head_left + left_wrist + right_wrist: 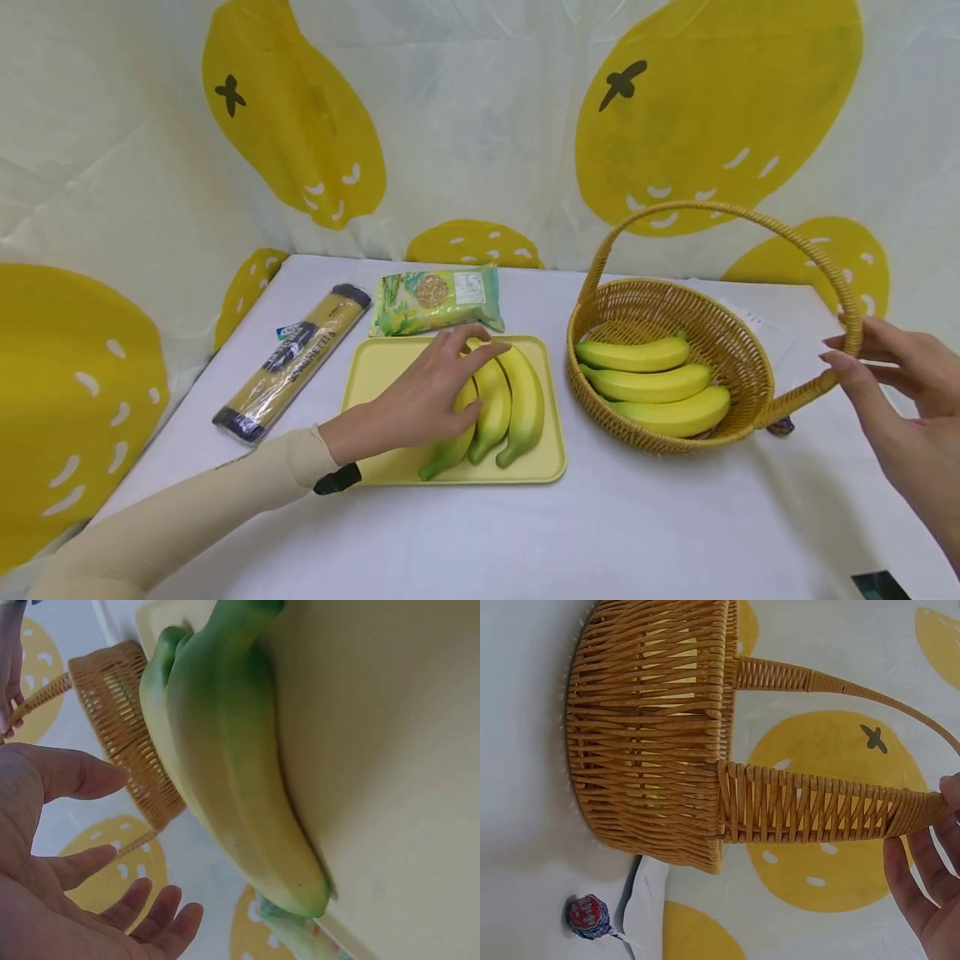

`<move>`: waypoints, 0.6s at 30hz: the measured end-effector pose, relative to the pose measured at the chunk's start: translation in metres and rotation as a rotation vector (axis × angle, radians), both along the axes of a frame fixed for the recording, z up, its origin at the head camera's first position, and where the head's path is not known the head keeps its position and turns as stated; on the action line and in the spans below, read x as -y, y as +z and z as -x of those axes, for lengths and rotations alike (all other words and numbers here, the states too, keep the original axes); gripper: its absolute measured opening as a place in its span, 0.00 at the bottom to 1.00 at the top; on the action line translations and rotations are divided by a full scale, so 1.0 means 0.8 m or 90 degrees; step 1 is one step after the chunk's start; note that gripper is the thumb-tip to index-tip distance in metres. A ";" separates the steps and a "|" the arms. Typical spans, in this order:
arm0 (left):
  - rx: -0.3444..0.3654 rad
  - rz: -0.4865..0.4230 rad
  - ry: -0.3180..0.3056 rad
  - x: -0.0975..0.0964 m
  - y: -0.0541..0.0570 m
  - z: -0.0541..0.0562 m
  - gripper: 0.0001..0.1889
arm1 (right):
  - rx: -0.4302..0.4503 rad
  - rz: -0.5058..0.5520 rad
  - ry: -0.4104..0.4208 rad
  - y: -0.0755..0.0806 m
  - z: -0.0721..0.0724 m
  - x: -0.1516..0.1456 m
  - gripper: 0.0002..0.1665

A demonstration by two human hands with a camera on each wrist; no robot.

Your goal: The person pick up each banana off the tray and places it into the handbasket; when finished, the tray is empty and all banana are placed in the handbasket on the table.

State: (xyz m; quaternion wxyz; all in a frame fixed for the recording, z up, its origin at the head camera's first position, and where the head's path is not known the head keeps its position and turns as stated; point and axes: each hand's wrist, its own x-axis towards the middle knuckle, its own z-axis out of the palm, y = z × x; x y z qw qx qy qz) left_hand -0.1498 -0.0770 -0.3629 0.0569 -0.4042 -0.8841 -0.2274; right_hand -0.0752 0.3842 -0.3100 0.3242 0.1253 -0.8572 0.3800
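My left hand (412, 400) is above three bananas (527, 408) lying side by side on a pale yellow tray (375, 354). In the left wrist view, its fingers are spread, with a gap between them and the nearest banana (225, 765). On the right, my right hand (911, 392) pinches the arched handle (846, 300) of a wicker basket (596, 412) between thumb and fingers. Three more bananas (652, 385) lie in the basket. The right wrist view shows the basket's woven side (645, 735) resting on the white cloth.
Behind the tray lies a green and yellow food packet (442, 302). A long packet of spaghetti (300, 358) is slanted to the tray's left. A wrapped lollipop (589, 916) sits beside the basket. The fruit-patterned curtain (480, 125) hangs behind the table.
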 end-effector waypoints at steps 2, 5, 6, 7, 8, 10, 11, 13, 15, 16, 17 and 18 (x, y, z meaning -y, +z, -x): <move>0.001 0.015 0.008 0.005 -0.007 -0.007 0.40 | -0.001 -0.002 -0.002 0.000 0.000 0.000 0.26; -0.004 0.042 0.017 0.009 -0.015 -0.013 0.41 | 0.009 -0.010 -0.021 0.000 -0.001 0.003 0.27; -0.008 0.049 0.021 0.010 -0.018 -0.015 0.40 | 0.010 -0.008 -0.023 0.000 -0.001 0.003 0.28; -0.012 0.053 0.025 0.012 -0.021 -0.016 0.40 | 0.012 -0.007 -0.026 0.000 -0.001 0.004 0.28; -0.018 0.055 0.028 0.013 -0.024 -0.017 0.40 | 0.021 -0.010 -0.037 0.000 -0.002 0.005 0.28; -0.029 0.058 0.036 0.016 -0.029 -0.019 0.40 | 0.030 -0.011 -0.047 0.000 -0.002 0.006 0.30; -0.032 0.057 0.040 0.017 -0.031 -0.020 0.39 | 0.034 -0.011 -0.051 0.000 -0.002 0.007 0.30; -0.035 0.054 0.045 0.020 -0.034 -0.023 0.39 | 0.047 -0.021 -0.067 0.000 -0.003 0.008 0.31; -0.037 0.051 0.047 0.022 -0.035 -0.024 0.40 | 0.042 -0.020 -0.060 0.000 -0.003 0.008 0.30; -0.038 0.046 0.046 0.023 -0.036 -0.025 0.40 | 0.036 -0.017 -0.053 0.000 -0.002 0.007 0.30; -0.038 0.043 0.047 0.024 -0.036 -0.026 0.40 | 0.033 -0.015 -0.049 0.000 -0.002 0.007 0.30; -0.040 0.039 0.047 0.025 -0.037 -0.026 0.40 | 0.027 -0.012 -0.042 0.000 -0.002 0.007 0.29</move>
